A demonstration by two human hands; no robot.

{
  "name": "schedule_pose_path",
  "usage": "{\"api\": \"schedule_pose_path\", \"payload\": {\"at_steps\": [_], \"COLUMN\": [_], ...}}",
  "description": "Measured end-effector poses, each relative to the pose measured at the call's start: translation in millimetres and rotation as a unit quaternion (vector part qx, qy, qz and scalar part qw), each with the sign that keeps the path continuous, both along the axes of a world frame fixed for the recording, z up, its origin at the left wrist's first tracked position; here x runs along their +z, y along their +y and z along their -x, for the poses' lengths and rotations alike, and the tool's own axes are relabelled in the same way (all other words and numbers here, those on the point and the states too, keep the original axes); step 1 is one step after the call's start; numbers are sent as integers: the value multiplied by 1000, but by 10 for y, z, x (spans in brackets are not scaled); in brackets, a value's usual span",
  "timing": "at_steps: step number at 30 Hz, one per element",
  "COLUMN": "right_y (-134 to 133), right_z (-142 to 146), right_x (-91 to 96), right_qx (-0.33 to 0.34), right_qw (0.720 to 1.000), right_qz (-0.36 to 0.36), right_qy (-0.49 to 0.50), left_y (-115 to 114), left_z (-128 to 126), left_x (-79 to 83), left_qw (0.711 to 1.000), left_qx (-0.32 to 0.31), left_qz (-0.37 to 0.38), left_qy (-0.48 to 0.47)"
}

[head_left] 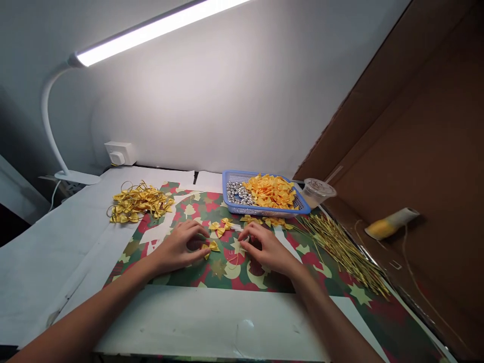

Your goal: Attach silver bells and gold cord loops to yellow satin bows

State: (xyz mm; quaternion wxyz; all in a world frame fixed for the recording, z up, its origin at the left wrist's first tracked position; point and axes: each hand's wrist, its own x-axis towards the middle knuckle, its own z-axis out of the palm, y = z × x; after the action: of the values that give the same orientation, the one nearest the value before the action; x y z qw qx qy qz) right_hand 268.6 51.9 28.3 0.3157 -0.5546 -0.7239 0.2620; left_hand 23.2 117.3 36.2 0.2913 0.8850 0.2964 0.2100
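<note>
My left hand [180, 248] rests on the patterned red-and-green sheet [212, 272], its fingers curled and pinching a small yellow ribbon bow [212, 247]. My right hand [264, 247] lies just to the right, fingers bent down and pressed on a thin gold thread [236, 258] whose loop lies between the hands. Two more yellow bows [221, 227] sit just beyond my fingertips.
A blue basket [230, 176] holds yellow bows and silver bells. A pile of finished bows with gold loops [138, 202] lies at the left, a bundle of gold ties [344, 247] at the right. A plastic cup [316, 191], desk lamp [71, 174], wall socket [119, 153] and cardboard wall [416, 151] surround the work area.
</note>
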Motion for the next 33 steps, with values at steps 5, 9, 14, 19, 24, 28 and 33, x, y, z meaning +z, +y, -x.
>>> {"api": "schedule_pose_path", "payload": {"at_steps": [5,9,14,19,24,28,33], "right_y": [-18,-9,5,-5,-27,-37,-76], "right_z": [-39,-52,-24,25,83,185,364], "right_x": [15,1,-29,-39,-29,-49,-44], "right_qx": [57,70,69,87,93,70,63], "right_qw": [997,993,991,990,992,993,986], "right_qz": [38,60,54,40,7,-87,-142], "right_qy": [-47,-78,-101,-106,-82,28,68], "left_y": [-7,-20,-64,-101,-147,-245,-337], "left_z": [11,9,-10,-33,-43,-90,-149], "left_x": [-55,-84,-78,-83,-115,-75,3], "left_qw": [997,995,993,989,989,998,978], "left_qx": [3,18,-3,-23,-23,8,21], "left_qz": [-57,-91,-116,-144,-146,-10,164], "left_qy": [55,25,7,0,-19,-60,-126]}}
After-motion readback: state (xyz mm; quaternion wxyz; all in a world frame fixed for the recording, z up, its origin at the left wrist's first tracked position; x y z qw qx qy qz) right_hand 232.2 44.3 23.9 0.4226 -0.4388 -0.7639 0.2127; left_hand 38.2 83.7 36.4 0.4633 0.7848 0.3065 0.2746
